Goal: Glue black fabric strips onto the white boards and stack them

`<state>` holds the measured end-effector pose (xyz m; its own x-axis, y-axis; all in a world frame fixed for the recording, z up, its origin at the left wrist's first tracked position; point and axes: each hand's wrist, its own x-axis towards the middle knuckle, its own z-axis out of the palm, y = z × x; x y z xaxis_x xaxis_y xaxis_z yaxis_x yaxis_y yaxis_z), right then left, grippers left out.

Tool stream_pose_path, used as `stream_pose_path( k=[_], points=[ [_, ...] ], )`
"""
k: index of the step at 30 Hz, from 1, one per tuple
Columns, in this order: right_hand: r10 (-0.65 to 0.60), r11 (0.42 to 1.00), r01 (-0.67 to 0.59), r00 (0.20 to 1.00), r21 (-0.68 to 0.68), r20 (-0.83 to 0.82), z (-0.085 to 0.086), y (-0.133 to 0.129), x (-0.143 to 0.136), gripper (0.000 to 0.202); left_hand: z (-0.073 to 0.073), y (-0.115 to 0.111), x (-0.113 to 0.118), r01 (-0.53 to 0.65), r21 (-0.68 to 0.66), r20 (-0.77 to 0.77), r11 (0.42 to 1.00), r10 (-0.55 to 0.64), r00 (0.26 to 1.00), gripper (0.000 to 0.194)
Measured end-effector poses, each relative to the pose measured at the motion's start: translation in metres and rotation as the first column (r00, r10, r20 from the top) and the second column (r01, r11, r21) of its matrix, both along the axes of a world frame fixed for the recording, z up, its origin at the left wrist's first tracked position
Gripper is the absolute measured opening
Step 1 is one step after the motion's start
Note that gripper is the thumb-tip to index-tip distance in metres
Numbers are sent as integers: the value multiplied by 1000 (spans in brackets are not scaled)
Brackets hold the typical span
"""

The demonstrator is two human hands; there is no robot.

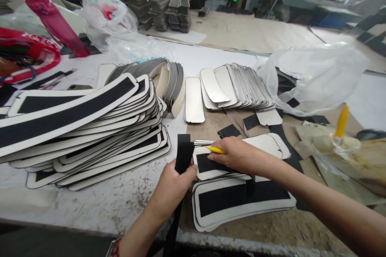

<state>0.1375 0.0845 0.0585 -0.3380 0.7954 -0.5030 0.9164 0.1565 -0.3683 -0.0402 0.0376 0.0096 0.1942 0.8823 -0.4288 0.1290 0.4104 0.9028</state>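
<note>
The left hand [173, 182] is clenched around a long black fabric strip [183, 154], pinching it upright at the near edge of a white curved card piece with a black centre band [211, 164]. The right hand [238, 154] presses flat on that same piece while gripping a thin yellow tool [215, 149] between its fingers. The piece tops a small stack [241, 204] on the worn white worktable [90, 204]. A large fanned pile of finished banded pieces [90, 128] lies to the left, with blank white pieces [238, 86] beyond. To do this well, I judge the strip should stay taut and square to the band, with the pressing hand keeping the piece from sliding.
</note>
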Motion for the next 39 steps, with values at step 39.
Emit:
stream_pose_path(
  k=[39],
  points=[
    [-390, 901, 240, 813, 361, 433, -4, -47, 91, 30, -10, -9, 5, -246, -156, -115, 957, 230, 966, 41]
  ],
)
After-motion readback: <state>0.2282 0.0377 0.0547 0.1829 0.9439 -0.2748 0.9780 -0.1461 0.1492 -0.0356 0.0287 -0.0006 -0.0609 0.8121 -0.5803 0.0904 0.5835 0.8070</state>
